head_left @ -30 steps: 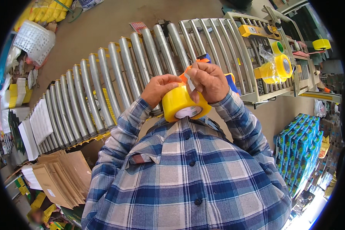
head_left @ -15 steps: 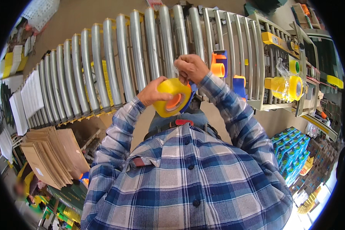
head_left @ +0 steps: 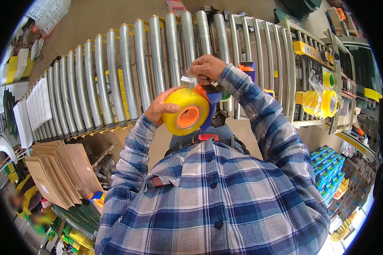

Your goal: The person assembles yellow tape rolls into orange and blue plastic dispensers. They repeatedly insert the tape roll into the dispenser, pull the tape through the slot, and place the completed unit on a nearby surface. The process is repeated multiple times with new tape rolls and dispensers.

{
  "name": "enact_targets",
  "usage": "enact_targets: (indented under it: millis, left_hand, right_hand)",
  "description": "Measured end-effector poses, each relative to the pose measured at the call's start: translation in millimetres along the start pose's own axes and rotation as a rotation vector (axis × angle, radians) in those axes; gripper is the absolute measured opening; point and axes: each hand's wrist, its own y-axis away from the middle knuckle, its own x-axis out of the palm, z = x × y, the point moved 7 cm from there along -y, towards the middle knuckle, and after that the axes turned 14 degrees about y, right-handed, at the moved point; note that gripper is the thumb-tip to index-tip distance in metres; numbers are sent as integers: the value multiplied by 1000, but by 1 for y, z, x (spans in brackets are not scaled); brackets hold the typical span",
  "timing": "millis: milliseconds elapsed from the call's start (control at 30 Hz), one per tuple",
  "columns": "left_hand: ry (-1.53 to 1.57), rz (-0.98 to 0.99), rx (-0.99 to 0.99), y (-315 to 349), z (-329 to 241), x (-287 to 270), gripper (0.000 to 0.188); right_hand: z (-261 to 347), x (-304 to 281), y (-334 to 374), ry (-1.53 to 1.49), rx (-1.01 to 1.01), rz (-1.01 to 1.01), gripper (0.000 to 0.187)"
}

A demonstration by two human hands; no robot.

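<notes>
In the head view, the roll (head_left: 172, 122) is seen in front of the belly, tilted, with its flat side and orange hub (head_left: 188, 117) turned to the camera. It is mounted on the blue dispenser (head_left: 215, 97), by which its right side is partly covered. By the left hand (head_left: 158, 106) the roll is grasped at its left rim: the thumb is laid on the flat side, the fingers are mostly hidden behind. The right hand (head_left: 208, 70) is closed in a pinch just above the dispenser, and a small white strip (head_left: 187, 79) seems to be held at its fingertips. The roll is judged to be firm, rather heavy and smooth, so the rim should be held with a wide grip; the strip is probably light, limp and sticky, best taken by its edge.
</notes>
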Motion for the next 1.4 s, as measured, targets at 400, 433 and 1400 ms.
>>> enact_targets:
  millis: [400, 433, 1400]
  left_hand:
    - [-634, -133, 33, -4, -7, 22, 72]
    - [-664, -143, 43, -2, -7, 21, 74]
    - [-928, -342, 167, 46, -48, 74, 53]
  right_hand:
    - [-25, -24, 33, 267, -172, -179, 23]
    - [-21, -22, 41, 330, -183, -192, 21]
    - [-92, -30, 112, 356, -188, -702, 20]
